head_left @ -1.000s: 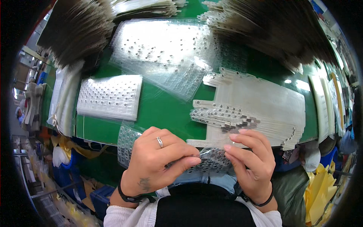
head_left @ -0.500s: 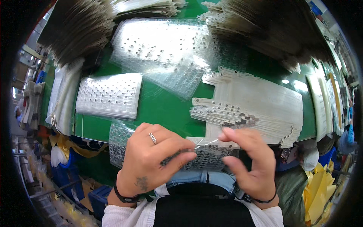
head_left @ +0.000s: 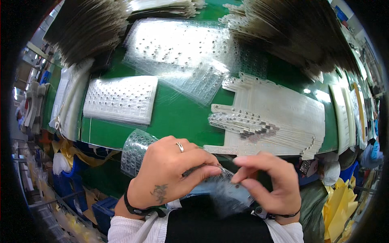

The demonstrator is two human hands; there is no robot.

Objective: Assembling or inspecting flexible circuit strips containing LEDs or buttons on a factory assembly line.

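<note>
1 x table [head_left: 182, 121], green top, near edge bowed by lens.
1 x fanned stack, dark, lge [head_left: 300, 36], far R corner.
1 x fanned stack, dark, smaller [head_left: 85, 30], far L corner.
1 x pile clear sheets [head_left: 178, 44], dotted, glossy; far edge, mid.
1 x stack pale notched sheets [head_left: 283, 101], R half, reaching near edge; narrow tails w/ dark ends along its L side.
1 x stack dotted sheets [head_left: 119, 99], neat, clear/white; L half, betw. L edge & mid.
1 x clear patterned sheet [head_left: 135, 156], in hands at near edge, L of mid; L part curls up, R part hangs over person's lap, blurred.
1 x L hand [head_left: 170, 170], thumb & forefinger pinching sheet's upper edge.
1 x R hand [head_left: 271, 178], fingers bent, thumb & fingertips at sheet's R part; blurred, can't tell if gripping.
1 x wristband, blk [head_left: 139, 209], L wrist.
1 x ring, silver-col. [head_left: 180, 146], L hand.
</note>
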